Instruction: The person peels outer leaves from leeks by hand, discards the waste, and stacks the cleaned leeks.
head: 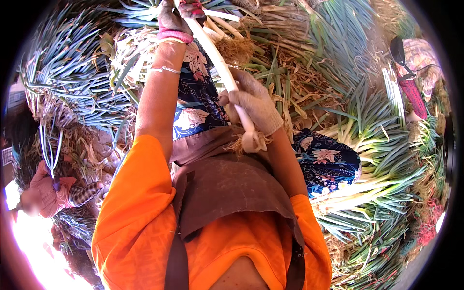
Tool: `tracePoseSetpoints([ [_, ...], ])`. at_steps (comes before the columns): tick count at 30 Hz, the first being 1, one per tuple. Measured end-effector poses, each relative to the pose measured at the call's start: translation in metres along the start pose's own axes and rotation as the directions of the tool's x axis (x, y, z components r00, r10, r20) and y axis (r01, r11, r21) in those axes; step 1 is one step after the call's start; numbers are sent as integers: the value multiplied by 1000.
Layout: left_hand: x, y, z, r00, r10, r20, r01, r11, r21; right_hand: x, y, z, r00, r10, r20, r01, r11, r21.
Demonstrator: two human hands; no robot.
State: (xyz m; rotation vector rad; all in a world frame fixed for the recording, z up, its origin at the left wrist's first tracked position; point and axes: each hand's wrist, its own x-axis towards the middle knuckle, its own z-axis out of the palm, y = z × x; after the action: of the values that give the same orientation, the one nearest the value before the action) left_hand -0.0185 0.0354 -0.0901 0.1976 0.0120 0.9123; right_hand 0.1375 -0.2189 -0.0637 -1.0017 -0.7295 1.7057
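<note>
A long white-stemmed green onion runs slantwise before me, its root end low, over my brown apron. My left hand, in a dirty glove with a pink cuff, grips the stalk high up at the top edge of the view, where the leaves pass out of sight. Lower down, my right hand, in a pale knit glove, is closed around the stem a little above the roots. Loose peeled skin hangs by the root end. Other onions with a brown root clump lie just beyond the stalk.
Heaps of green onions lie at the left. Trimmed onions with pale stems are laid at the right, beside my knee. Dry leaf scraps cover the ground ahead. One person sits at the far left, another at the far right.
</note>
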Motion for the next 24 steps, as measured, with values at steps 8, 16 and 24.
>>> tracePoseSetpoints([
  [8,3,-2,-2,974,9,-228,45,971,234,4,-6,-6,982,185,46,-185,983,-13],
  [16,19,42,35,983,107,-148,-53,943,330,-60,9,-14,970,229,-85,-232,972,-25],
  [24,43,115,83,931,356,-85,-244,778,579,-67,60,-61,866,205,-456,-191,978,78],
])
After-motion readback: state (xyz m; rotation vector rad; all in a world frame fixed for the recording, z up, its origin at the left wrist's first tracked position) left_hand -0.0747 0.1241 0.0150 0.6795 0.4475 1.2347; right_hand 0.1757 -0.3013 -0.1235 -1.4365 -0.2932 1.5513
